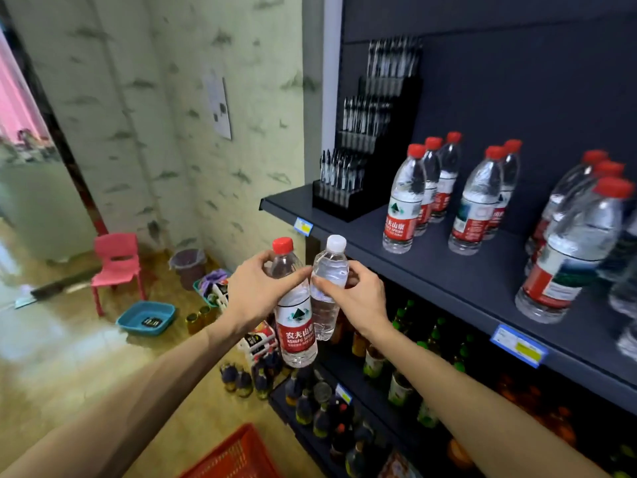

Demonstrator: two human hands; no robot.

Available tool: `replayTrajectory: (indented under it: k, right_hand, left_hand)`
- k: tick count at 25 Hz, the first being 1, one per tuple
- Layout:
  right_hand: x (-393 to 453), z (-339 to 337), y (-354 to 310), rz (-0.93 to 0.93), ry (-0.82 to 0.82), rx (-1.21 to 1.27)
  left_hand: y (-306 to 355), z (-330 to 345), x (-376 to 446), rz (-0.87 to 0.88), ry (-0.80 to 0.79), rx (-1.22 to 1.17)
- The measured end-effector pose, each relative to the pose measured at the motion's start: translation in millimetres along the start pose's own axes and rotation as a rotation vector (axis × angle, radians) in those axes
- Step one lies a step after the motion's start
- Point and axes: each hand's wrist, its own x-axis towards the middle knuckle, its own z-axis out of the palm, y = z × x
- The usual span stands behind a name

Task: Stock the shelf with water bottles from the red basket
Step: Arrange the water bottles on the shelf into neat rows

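Observation:
My left hand [256, 293] grips a red-capped water bottle [297, 334] with a red label, held upright in front of the shelf edge. Right beside it, touching, my right hand [358, 298] holds a white-capped clear bottle [327, 288] with no label. Both bottles hang just left of and below the dark shelf [465, 267]. On that shelf stand several red-capped water bottles [401, 201] in rows. A corner of the red basket [238, 457] shows at the bottom edge, below my arms.
A black pen display [358, 167] occupies the shelf's left end. Lower shelves hold dark and green-capped bottles [375, 360]. On the floor to the left are a pink chair [117, 267], a blue basin [146, 317], a bin [189, 265] and small jars.

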Motion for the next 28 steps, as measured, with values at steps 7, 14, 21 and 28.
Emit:
replayTrajectory:
  k: [7, 14, 21, 28]
  right_hand:
    - [-11.7, -54.0, -39.7, -0.03, 0.136, -0.01]
    - [-45.2, -119.0, -55.6, -0.048, 0.24, -0.065]
    - [-79.3, -201.0, -51.8, -0.089, 0.319, -0.063]
    - [-138.0, -322.6, -45.7, -0.159, 0.415, -0.189]
  left_hand:
    - [57.1, -0.5, 0.9, 0.126, -0.039, -0.099]
    - [107.5, 25.9, -25.0, 0.206, -0.096, -0.299]
    - [173.0, 73.8, -62.3, 0.302, -0.195, -0.395]
    - [264.0, 138.9, -128.6, 0.417, -0.25, -0.486]
